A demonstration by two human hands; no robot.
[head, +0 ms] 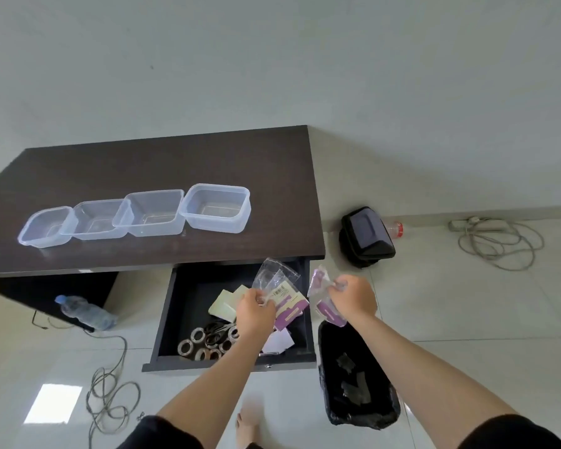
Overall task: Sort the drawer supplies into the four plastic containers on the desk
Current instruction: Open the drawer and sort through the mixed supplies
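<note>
Hands (305,301) gripping clear packets (280,288)

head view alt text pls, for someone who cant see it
Both hands hold clear purple-labelled packets, left hand and right hand, above an open drawer of tape rolls. Four empty plastic containers line the desk.

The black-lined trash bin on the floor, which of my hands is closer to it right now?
Right. The right hand, pinching a purple packet, hovers just above the bin's far end. The left hand holds another packet over the open drawer, farther to the left.
</note>
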